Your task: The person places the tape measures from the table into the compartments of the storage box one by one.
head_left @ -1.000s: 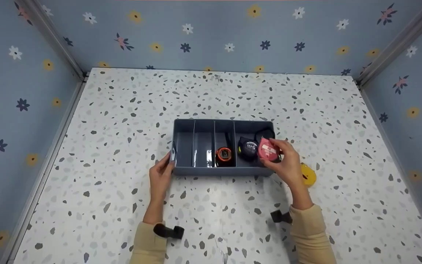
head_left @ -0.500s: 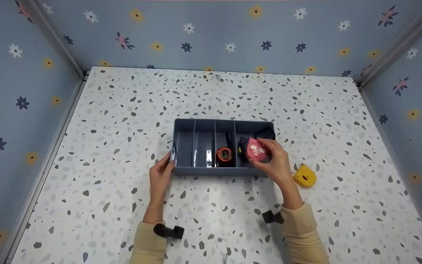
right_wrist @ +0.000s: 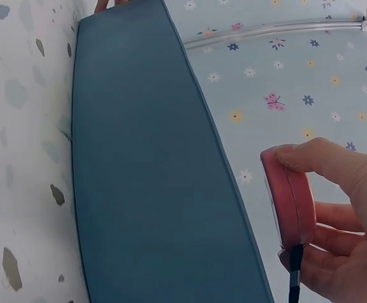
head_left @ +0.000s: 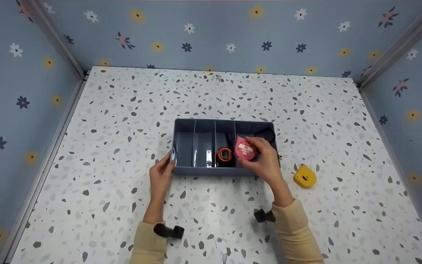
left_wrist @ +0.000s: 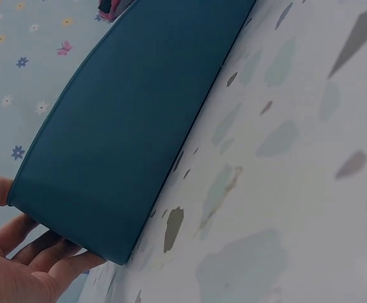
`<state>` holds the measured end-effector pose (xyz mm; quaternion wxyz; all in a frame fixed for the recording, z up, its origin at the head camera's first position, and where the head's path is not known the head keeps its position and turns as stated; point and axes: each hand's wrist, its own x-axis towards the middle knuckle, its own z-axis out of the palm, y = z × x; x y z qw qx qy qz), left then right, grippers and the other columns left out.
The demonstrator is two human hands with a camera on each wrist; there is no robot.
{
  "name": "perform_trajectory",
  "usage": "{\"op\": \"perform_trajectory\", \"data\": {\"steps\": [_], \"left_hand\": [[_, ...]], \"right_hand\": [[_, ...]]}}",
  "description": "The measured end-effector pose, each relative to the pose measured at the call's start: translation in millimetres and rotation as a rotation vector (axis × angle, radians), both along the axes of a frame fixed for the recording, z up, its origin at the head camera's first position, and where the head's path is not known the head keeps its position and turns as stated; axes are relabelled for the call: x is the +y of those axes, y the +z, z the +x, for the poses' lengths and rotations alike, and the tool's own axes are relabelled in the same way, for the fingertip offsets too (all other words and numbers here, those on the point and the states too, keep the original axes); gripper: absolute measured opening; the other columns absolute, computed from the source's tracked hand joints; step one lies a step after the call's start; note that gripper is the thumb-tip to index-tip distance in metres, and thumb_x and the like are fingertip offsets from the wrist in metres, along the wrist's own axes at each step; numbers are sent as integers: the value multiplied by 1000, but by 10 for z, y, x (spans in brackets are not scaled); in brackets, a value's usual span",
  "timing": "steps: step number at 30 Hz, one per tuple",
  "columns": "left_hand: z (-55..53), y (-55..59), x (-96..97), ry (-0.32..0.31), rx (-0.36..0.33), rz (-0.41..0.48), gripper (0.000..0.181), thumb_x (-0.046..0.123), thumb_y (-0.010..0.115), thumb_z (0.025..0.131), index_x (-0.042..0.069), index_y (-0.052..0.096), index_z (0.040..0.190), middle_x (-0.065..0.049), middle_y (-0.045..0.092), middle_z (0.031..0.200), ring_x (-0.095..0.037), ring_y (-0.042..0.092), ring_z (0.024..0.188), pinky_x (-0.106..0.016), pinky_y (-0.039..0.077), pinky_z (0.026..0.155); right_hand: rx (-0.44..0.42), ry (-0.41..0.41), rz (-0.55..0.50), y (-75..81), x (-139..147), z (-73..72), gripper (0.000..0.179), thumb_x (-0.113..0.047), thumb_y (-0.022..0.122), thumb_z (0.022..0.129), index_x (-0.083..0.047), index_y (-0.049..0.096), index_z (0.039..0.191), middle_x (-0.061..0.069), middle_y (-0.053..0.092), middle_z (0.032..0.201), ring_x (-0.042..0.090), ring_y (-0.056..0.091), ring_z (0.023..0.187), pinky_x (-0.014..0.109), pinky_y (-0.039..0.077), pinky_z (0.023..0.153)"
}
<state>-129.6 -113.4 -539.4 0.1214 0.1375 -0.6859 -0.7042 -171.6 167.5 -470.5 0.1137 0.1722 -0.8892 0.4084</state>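
Observation:
A red tape measure [head_left: 244, 148] with a white label is pinched in my right hand [head_left: 266, 157], above the right part of a grey-blue divided box [head_left: 218, 171]. In the right wrist view the tape measure [right_wrist: 289, 196] is seen edge-on, a black strap [right_wrist: 295, 278] hanging from it. My left hand [head_left: 160, 176] grips the box's left end wall, thumb at the rim and fingers against the outside, as the left wrist view shows. An orange and black tape measure [head_left: 224, 154] lies in the third compartment. The dark tape measure in the right compartment is mostly hidden.
A yellow tape measure [head_left: 304, 176] lies on the speckled white table [head_left: 211, 95], right of the box. Flower-patterned blue panels [head_left: 211, 36] enclose the table at the back and sides.
My right hand has carried the red tape measure left over the right compartment, up to its divider. The yellow tape measure is fully uncovered. My left hand has stayed on the box.

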Motion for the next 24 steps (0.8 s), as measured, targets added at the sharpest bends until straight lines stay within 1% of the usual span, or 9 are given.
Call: {"op": "perform_trajectory", "data": {"steps": [3,6,11,13,14,16,19,22,24], "left_hand": [[0,0,-3,-5,-4,-2,34,0,54,85,-5,53,118,-17,53,120,-24,51,109,-17,43,83],[6,37,-7,-13,-12,15,34,0,54,85,-5,53,118,-17,53,120,-25,51,109,-16,43,82],[57,220,12,-24,-13,14,34,-2,52,85,-9,50,118,-22,50,120,-31,49,110,-14,44,79],[72,269,21,-26,-13,4,35,-2,51,84,-10,49,119,-23,50,121,-32,48,111,-14,44,80],[72,273,20,-25,-14,7,35,-3,51,84,-9,50,118,-22,50,121,-32,48,111,-14,43,80],[64,245,16,-25,-13,5,35,-3,51,84,-9,50,119,-23,50,121,-32,48,111,-14,43,80],[35,142,-2,-25,-6,20,35,-2,52,84,-8,50,119,-23,50,120,-31,49,109,-15,44,78],[7,37,-12,-15,-4,13,35,0,53,85,-7,51,119,-22,51,119,-28,51,105,-15,45,76],[-3,9,-8,-5,0,14,34,-1,54,84,-5,53,118,-20,53,118,-26,52,104,-15,45,76]], "right_hand": [[18,13,13,-5,-49,-16,58,-13,81,61,-2,58,113,11,55,109,20,52,96,32,46,78],[24,31,17,-11,-100,-29,58,-13,80,61,-2,57,113,11,55,109,21,53,96,32,47,75],[33,62,14,-18,-182,-54,58,-15,80,62,-1,57,113,11,55,109,21,52,97,32,47,76],[35,72,16,-17,-216,-65,58,-16,80,62,-1,57,113,11,55,109,21,52,97,32,46,78],[34,76,17,-14,-234,-69,58,-17,80,62,-1,57,113,11,55,109,21,52,97,32,46,78],[34,85,19,-12,-271,-77,58,-17,80,62,-1,57,113,11,55,109,21,52,97,31,46,79],[33,98,21,-11,-328,-84,58,-17,80,62,-1,58,113,12,56,108,21,52,96,31,45,80],[25,117,18,-8,-383,-84,58,-17,80,62,-1,58,112,12,56,108,21,52,96,32,45,80],[16,130,18,-8,-415,-86,58,-18,80,62,-1,58,113,11,56,108,21,52,96,32,44,80]]}}
